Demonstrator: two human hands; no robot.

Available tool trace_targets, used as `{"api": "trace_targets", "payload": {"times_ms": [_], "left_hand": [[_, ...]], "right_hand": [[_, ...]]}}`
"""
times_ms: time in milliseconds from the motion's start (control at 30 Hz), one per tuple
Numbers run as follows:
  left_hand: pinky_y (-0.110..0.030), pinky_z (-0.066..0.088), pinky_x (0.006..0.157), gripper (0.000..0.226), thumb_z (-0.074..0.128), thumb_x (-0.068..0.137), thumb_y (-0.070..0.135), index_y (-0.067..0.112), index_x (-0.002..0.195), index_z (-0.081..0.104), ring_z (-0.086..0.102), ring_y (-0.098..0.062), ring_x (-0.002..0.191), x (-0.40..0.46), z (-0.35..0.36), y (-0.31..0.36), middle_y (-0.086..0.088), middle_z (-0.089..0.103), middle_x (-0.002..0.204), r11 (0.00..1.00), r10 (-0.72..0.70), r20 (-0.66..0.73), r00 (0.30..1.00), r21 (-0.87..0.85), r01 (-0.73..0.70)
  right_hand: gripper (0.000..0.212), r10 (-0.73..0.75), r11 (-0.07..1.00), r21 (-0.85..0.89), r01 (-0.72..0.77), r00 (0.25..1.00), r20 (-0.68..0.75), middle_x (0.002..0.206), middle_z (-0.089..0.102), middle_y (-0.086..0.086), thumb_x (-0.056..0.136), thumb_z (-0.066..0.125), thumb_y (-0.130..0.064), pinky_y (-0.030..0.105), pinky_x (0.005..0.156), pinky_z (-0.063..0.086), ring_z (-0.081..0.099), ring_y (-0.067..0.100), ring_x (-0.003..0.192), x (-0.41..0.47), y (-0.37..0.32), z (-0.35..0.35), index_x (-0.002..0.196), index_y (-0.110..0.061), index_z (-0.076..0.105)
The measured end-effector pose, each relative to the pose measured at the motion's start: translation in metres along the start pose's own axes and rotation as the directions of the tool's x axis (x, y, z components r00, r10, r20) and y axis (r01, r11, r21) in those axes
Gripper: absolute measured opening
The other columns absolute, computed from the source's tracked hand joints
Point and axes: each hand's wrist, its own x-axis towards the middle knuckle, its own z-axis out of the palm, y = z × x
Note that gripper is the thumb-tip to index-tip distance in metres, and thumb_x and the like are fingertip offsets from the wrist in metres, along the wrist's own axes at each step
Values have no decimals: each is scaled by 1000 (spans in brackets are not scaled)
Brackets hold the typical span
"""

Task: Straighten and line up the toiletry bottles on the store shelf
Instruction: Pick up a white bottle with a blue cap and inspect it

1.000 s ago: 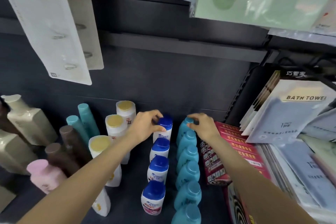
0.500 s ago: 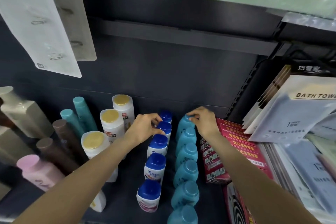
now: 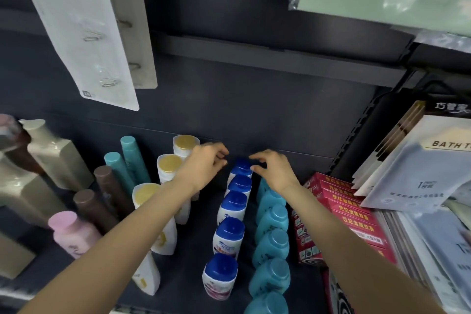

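At the shelf point(image 3: 293, 135) back, left hand point(image 3: 204, 166) and right hand point(image 3: 274, 169) loosely curled, empty, flanking rearmost blue-capped bottle point(image 3: 241, 167); likely next: nudging it into row.

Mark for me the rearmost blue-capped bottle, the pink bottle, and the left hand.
rearmost blue-capped bottle point(image 3: 242, 165): head view, on its blue cap.
pink bottle point(image 3: 74, 233): head view, on its upper body below the cap.
left hand point(image 3: 204, 164): head view, on the back of the hand.

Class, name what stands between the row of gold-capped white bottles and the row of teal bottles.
In the head view, a row of blue-capped white bottles stands between the gold-capped white bottles and the teal bottles.
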Motion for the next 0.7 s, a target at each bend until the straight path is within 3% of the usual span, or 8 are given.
{"api": "trace_targets", "payload": {"times_ms": [67, 133, 200, 333, 500, 700], "left_hand": [[-33, 48, 86, 22, 56, 91, 14, 11, 112, 61, 59, -23, 102, -2, -15, -2, -6, 61, 110, 978, 82, -158, 984, 205, -49], [-39, 46, 89, 27, 49, 94, 18, 14, 120, 55, 50, -27, 111, -1, -28, -6, -7, 55, 117, 879, 117, -133, 984, 474, -40], [-39, 42, 90, 32, 49, 94, 20, 17, 126, 50, 46, -28, 116, 2, -37, -15, -7, 50, 123, 785, 84, -76, 994, 619, -19], [-39, 40, 95, 36, 49, 95, 27, 24, 131, 48, 43, -27, 120, 3, -47, -35, -4, 47, 128, 810, -52, -26, 998, 584, 58], [-41, 43, 97, 34, 50, 95, 29, 29, 129, 53, 44, -28, 120, 3, -49, -44, -3, 49, 129, 887, -49, -11, 999, 460, 49], [-43, 40, 100, 36, 51, 94, 31, 26, 129, 54, 43, -28, 121, 3, -54, -48, -3, 50, 130, 921, -83, 16, 996, 383, 71]], "right_hand": [[34, 18, 1000, 14, -18, 999, 37, 125, 59, 6, 89, 62, -13, 27, 97, 42, 56, 20, 113, 3, -6, 7, 124, -14, 61], [35, 59, 998, 30, -60, 997, 47, 125, 58, 8, 88, 63, -13, 21, 94, 40, 56, 20, 113, 7, -12, 13, 123, -12, 61], [37, 108, 992, 55, -109, 994, 34, 124, 58, 10, 87, 65, -12, 16, 87, 37, 56, 20, 112, 11, -16, 17, 123, -10, 61], [41, 151, 985, 73, -154, 987, 52, 123, 61, 9, 83, 69, -10, 16, 87, 38, 57, 19, 112, 14, -20, 19, 123, -8, 60], [37, 177, 980, 76, -182, 982, 61, 121, 62, 10, 83, 68, -6, 15, 84, 37, 55, 18, 112, 15, -23, 19, 120, -8, 61], [33, 48, 994, 105, -38, 994, -96, 115, 60, 9, 84, 68, -10, 22, 88, 39, 55, 19, 101, 14, -47, 3, 117, -9, 64]]}}
